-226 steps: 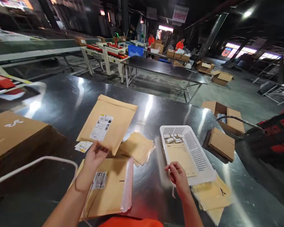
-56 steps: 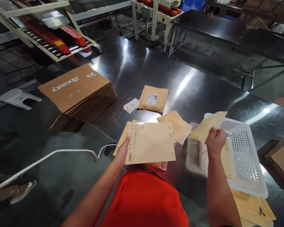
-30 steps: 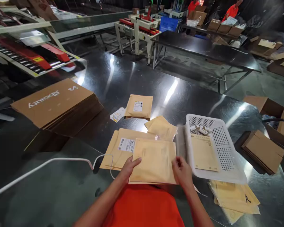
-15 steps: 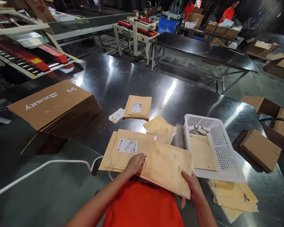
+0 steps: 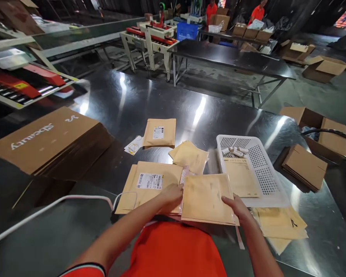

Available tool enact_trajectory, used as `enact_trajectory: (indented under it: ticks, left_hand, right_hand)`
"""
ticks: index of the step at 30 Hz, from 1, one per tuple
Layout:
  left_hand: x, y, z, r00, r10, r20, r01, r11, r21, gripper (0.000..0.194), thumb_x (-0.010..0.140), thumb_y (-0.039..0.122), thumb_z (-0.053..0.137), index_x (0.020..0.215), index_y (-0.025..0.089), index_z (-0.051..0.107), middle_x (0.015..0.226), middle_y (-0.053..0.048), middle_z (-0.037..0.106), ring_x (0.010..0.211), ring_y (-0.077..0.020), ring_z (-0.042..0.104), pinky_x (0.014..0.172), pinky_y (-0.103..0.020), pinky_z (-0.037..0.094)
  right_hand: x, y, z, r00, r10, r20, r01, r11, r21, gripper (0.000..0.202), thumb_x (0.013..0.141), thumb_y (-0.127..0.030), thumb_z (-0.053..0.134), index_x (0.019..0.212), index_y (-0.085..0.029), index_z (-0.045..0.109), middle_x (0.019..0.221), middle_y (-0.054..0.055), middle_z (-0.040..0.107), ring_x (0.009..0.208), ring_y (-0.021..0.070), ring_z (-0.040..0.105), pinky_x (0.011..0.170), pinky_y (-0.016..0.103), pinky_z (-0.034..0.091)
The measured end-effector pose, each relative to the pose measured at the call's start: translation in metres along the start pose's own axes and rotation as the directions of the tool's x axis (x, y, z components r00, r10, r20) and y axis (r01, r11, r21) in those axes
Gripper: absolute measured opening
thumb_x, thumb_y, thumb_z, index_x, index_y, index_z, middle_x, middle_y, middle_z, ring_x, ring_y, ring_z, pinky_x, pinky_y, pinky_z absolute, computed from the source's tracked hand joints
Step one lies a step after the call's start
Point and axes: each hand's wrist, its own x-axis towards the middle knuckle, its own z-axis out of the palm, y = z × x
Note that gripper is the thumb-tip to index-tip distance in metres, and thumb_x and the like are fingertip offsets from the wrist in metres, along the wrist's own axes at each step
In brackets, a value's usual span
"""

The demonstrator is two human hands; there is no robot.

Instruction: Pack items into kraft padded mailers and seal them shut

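Now both hands hold one flat kraft mailer (image 5: pixel 207 198) just above the counter (image 5: pixel 150 100), near the body. Left hand (image 5: pixel 170 195): fingers (image 5: pixel 177 188) curled onto the mailer's left edge, where a strip of bubble lining (image 5: pixel 184 175) shows. Right hand (image 5: pixel 238 206): fingers (image 5: pixel 227 199) lie flat on the mailer's right part, thumb hidden beneath, so a pinch is likely but not confirmed.

Left of the left fingers: one labelled mailer (image 5: pixel 145 184), rectangular, with a white barcode label. Beyond the fingers: one loose pile of small mailers (image 5: pixel 189 156), then one more labelled mailer (image 5: pixel 159 132) with a white slip (image 5: pixel 133 145) beside it. Right of the right fingers: one white perforated plastic basket (image 5: pixel 261 171) holding a paper sheet and a few small white items. Below the basket: one stack of yellow mailers (image 5: pixel 282 225). Far left: one stack of flattened cartons (image 5: pixel 46 138), brown corrugated.
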Motion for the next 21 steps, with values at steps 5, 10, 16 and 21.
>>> enact_trajectory:
  ticks: [5, 10, 16, 21]
  left_hand:
    - [-0.023, 0.001, -0.015, 0.998, 0.066, -0.014, -0.065, 0.995, 0.077, 0.016, 0.086, 0.021, 0.055, 0.086, 0.015, 0.07, 0.106, -0.013, 0.065, 0.091, -0.0275, 0.06, 0.074, -0.038, 0.045]
    - [-0.044, 0.007, -0.016, 0.996, 0.081, -0.042, -0.076, 0.992, 0.101, 0.012, 0.084, 0.021, 0.058, 0.09, 0.016, 0.067, 0.098, -0.011, 0.065, 0.084, -0.0236, 0.059, 0.072, -0.035, 0.046]
    - [-0.037, 0.006, -0.016, 0.996, -0.013, -0.085, 0.02, 0.997, 0.075, 0.018, 0.087, 0.014, 0.049, 0.093, 0.013, 0.066, 0.098, -0.013, 0.066, 0.083, -0.0241, 0.061, 0.07, -0.034, 0.046]
    - [-0.031, 0.019, -0.01, 0.996, 0.027, -0.081, -0.024, 0.999, 0.043, 0.023, 0.09, 0.012, 0.045, 0.097, 0.013, 0.066, 0.103, -0.013, 0.067, 0.092, -0.0247, 0.06, 0.079, -0.035, 0.047]
  right_hand:
    - [0.021, -0.011, 0.017, 0.991, 0.024, 0.133, -0.019, 0.999, -0.04, 0.04, 0.056, -0.033, 0.081, 0.091, -0.015, 0.073, 0.084, 0.012, 0.078, 0.077, 0.0313, 0.073, 0.076, 0.043, 0.058]
    - [0.043, -0.009, 0.043, 0.998, -0.04, 0.055, 0.041, 0.999, -0.013, 0.031, 0.059, -0.031, 0.079, 0.084, -0.015, 0.072, 0.081, 0.011, 0.077, 0.073, 0.0294, 0.073, 0.075, 0.041, 0.058]
    - [0.035, 0.024, 0.063, 0.985, -0.067, 0.159, 0.053, 0.995, 0.088, 0.049, 0.061, -0.041, 0.083, 0.101, -0.017, 0.068, 0.094, 0.011, 0.078, 0.09, 0.0329, 0.073, 0.081, 0.045, 0.059]
    - [0.043, 0.038, 0.072, 0.993, -0.054, 0.101, 0.042, 0.993, 0.11, 0.052, 0.057, -0.04, 0.085, 0.1, -0.017, 0.067, 0.091, 0.012, 0.078, 0.085, 0.032, 0.074, 0.076, 0.043, 0.06]
